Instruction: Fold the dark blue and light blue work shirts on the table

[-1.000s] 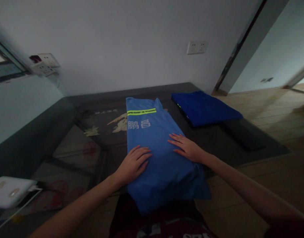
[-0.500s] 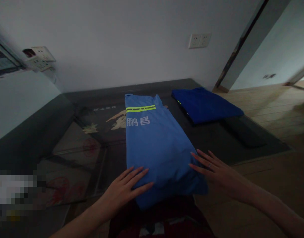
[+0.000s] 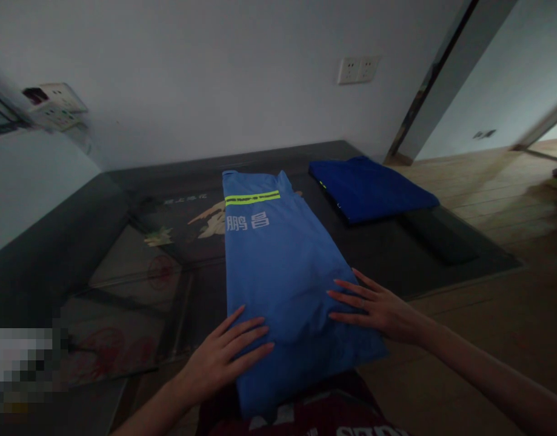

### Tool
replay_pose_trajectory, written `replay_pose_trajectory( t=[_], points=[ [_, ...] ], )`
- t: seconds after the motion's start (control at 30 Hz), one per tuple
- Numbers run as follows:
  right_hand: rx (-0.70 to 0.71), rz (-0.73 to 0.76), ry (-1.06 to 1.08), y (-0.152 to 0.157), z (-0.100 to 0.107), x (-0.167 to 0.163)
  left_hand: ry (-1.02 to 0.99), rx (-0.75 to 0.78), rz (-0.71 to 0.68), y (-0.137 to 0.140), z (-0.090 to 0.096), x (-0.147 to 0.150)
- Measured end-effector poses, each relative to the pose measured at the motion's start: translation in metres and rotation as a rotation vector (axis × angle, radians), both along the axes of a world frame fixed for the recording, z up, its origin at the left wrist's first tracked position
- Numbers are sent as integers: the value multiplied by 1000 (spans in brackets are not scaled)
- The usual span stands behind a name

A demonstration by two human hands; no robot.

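Observation:
A light blue jacket point(image 3: 278, 260) lies folded lengthwise on a dark, glossy table, its near end hanging over the front edge toward my lap. White characters and a yellow-green reflective stripe mark its far part. My left hand point(image 3: 235, 348) rests on its near left side with fingers spread. On the near right side, my right hand point(image 3: 366, 306) lies with its fingers outstretched over the cloth, a ring on one finger. Neither hand grips the fabric. Farther back to the right is a darker blue folded garment point(image 3: 373, 189).
The dark tabletop point(image 3: 451, 236) runs to the wall, with printed pictures on its left part. A double wall socket point(image 3: 359, 70) sits above it, and a socket strip point(image 3: 57, 108) is at the left. Wooden floor point(image 3: 464, 363) shows at right. A blurred patch covers the lower left.
My right hand has moved left, farther onto the jacket. The jacket's near end reaches closer to my body. My left hand has shifted slightly left, and the view has moved a little.

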State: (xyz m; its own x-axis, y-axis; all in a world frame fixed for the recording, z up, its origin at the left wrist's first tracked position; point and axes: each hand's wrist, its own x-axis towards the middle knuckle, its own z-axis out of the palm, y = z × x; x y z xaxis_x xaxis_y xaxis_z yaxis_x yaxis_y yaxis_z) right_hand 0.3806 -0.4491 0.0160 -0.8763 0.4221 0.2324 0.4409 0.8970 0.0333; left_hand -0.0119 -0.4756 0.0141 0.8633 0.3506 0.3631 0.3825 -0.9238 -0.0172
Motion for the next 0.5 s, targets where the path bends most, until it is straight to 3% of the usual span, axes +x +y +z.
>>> replay_pose_trajectory(
  t=[0.17, 0.27, 0.37, 0.5],
  points=[
    [-235, -29, 166, 2, 5, 8, -128, -255, -63, 5, 0, -5],
    [-420, -49, 289, 4, 9, 8, -219, -493, -1, 4, 3, -11],
    [-621, -130, 408, 3, 17, 4, -324, -716, 206, -1, 11, -15],
    [-846, -355, 620, 9, 27, -9, -479, -944, 665, 2, 16, -11]
  ],
)
